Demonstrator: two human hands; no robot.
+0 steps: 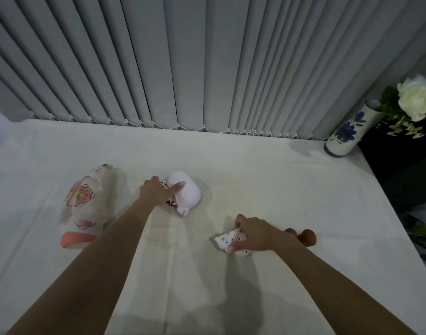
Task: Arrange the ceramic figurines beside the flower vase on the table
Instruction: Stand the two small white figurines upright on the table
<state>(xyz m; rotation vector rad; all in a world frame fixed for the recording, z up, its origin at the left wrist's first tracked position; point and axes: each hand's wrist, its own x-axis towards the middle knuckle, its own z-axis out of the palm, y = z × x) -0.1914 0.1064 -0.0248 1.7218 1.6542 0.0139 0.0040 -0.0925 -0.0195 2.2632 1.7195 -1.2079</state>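
My left hand [159, 192] grips the white figurine [185, 194], right hand [254, 234] pinches the small figurine [227, 240], both well left of the vase [347, 131] holding a white rose [416, 97].

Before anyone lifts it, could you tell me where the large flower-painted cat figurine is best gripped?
Probably around the middle of the large cat figurine, hand coming from above: it lies on its side, long body exposed, nothing touching it. The narrower head end looks less secure.

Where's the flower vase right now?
Head view, far right: the flower vase stands at the back right corner of the table, against the blinds, well away from both hands and the figurines.
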